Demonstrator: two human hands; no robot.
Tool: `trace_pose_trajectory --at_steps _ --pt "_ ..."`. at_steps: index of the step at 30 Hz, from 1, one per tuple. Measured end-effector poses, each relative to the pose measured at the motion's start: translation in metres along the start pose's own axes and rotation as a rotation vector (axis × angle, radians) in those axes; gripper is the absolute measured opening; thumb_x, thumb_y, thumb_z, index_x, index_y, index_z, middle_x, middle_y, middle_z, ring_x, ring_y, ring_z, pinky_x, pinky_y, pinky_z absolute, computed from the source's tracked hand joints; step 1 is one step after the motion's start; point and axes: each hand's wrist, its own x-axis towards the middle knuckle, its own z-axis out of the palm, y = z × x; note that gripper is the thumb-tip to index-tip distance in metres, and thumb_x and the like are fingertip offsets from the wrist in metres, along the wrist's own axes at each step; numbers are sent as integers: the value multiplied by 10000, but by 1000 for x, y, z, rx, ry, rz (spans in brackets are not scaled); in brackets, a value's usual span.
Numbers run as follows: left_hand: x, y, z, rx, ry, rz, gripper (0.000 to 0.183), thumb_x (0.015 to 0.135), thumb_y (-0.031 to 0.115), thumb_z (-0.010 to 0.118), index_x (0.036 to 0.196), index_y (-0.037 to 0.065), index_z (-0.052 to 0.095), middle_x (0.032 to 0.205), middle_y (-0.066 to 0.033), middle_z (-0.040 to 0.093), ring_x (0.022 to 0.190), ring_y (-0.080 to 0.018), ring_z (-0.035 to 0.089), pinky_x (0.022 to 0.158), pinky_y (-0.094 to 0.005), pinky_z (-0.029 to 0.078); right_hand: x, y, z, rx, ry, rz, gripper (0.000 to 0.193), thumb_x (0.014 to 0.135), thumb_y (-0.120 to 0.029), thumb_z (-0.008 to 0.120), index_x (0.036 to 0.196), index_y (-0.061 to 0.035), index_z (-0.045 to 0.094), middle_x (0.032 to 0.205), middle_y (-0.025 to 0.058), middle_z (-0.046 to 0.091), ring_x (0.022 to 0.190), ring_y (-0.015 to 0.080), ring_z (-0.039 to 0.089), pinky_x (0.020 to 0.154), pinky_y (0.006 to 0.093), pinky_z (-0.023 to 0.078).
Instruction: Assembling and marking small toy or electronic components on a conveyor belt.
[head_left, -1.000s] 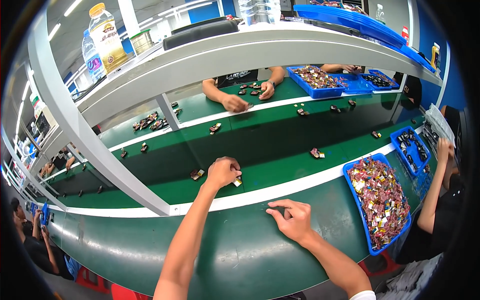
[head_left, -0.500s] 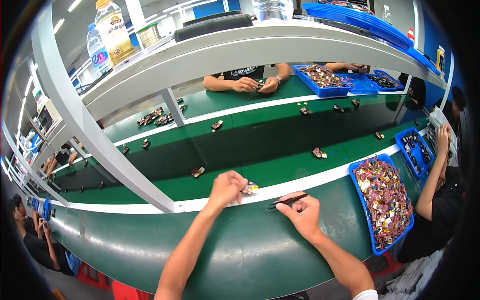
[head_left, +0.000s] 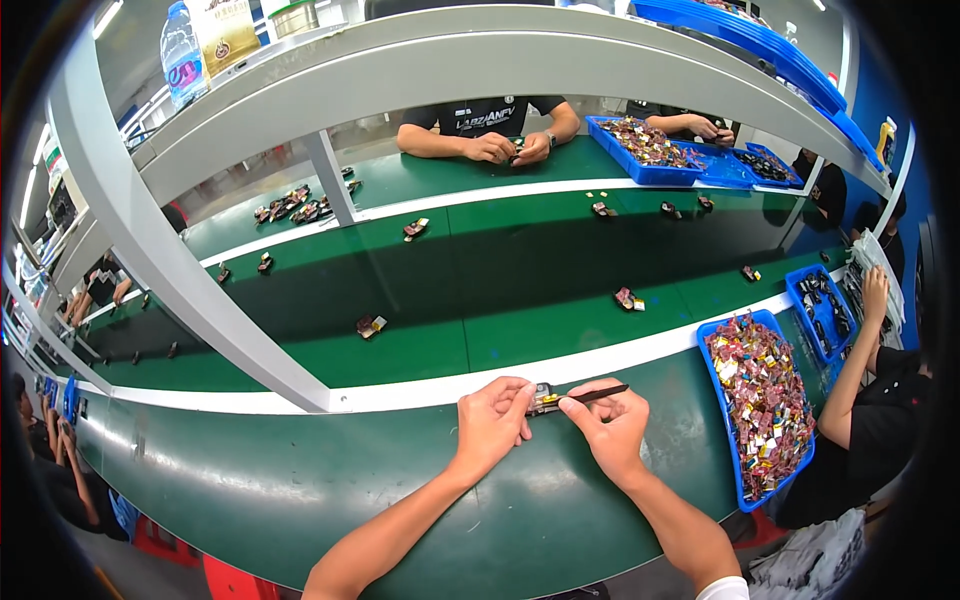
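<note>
My left hand (head_left: 490,425) is closed on a small electronic assembly (head_left: 543,398), dark with a yellow patch, held just above the near green bench. My right hand (head_left: 612,428) grips black tweezers (head_left: 603,393), their tips pointing left at the assembly. Whether the tips touch it is hard to make out. Beyond my hands, similar small assemblies lie spaced out on the green belt, among them one (head_left: 371,327) to the left and another (head_left: 628,300) to the right.
A blue tray (head_left: 735,478) heaped with small reddish parts stands at my right, with a smaller blue tray (head_left: 797,275) of black pieces behind it. A grey post (head_left: 215,290) slants up on the left to a shelf (head_left: 450,65). Co-workers sit across and at both sides.
My left hand has come from the belt's white edge, right and nearer, bringing the electronic assembly to the tweezers. The right hand stays nearly in place. The view has tilted down slightly.
</note>
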Motion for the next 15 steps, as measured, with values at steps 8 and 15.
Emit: trace_pose_trajectory --at_steps 8,15 --pt "1 -5 1 -46 36 1 225 972 149 660 1045 -62 685 732 -76 703 512 -98 629 424 -224 456 -2 3 3 -85 16 -22 121 822 -3 796 890 19 698 693 -23 641 495 -19 417 446 173 286" --pt "0 -3 1 -53 37 13 212 974 135 649 1045 -63 679 728 -78 697 520 -101 634 432 -226 466 -2 4 4 -134 52 -56 116 818 -15 802 883 19 711 659 -23 638 472 -17 397 433 179 268"
